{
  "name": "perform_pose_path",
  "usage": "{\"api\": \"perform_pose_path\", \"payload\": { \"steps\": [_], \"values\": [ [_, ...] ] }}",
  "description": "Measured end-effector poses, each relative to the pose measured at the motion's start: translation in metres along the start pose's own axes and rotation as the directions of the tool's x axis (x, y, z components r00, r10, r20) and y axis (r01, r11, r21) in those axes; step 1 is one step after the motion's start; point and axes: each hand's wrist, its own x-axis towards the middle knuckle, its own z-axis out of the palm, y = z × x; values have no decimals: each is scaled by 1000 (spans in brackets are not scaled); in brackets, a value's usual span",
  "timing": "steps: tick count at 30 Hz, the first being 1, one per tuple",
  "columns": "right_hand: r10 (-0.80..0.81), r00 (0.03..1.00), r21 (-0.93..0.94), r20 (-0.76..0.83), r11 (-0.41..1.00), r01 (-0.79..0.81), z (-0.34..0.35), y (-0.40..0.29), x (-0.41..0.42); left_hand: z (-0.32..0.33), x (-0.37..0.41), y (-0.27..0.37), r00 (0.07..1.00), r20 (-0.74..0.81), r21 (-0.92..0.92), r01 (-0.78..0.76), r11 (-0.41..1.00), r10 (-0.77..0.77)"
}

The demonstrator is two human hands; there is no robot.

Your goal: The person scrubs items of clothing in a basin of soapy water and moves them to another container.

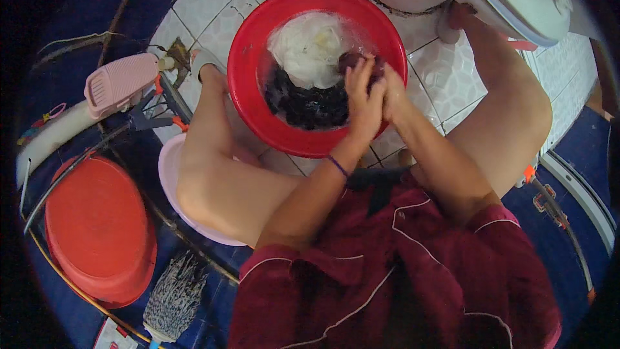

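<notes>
A red plastic basin (244, 114) stands on the tiled floor between the bent legs. Inside it lie a bunched white cloth (305, 48) and a wet black cloth (310, 106), with water around them. At the basin's right side my left hand (364, 94) and my right hand (394, 92) press together around a dark maroon cloth (349, 60). Part of that cloth is hidden by the fingers, which are slightly blurred. A thin purple band circles the left wrist.
A white ceramic fixture (508, 5) with a cloth on it rises at upper right. Leftward are a pink ribbed plastic piece (121, 80), a long-handled tool (150, 118), an upturned red tub (97, 223) and a mop head (177, 291). A pale pink basin (169, 182) shows beside the left leg.
</notes>
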Motion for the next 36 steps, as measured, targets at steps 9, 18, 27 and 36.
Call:
{"api": "perform_pose_path", "payload": {
  "steps": [9, 18, 27, 36],
  "values": [
    [-138, 980, -256, -145, 962, 97, 2, 28, -2, 9, -16, 21, 969, 246, 117, 5, 993, -34],
    [-52, 988, -595, 149, 793, 131, 21, 2, -22, -46, 30, -60, 509, 518, -549, 814, 189, -687],
    [-212, 969, -785, 126, 576, 228, -5, -11, -5, -52, 62, -123, 449, 57, -674, 676, 297, -892],
    [63, 855, -854, 515, 118, 506, 2, 9, -13, -94, 169, -84, 607, 180, -957, 291, 6, -774]
  ]
}}
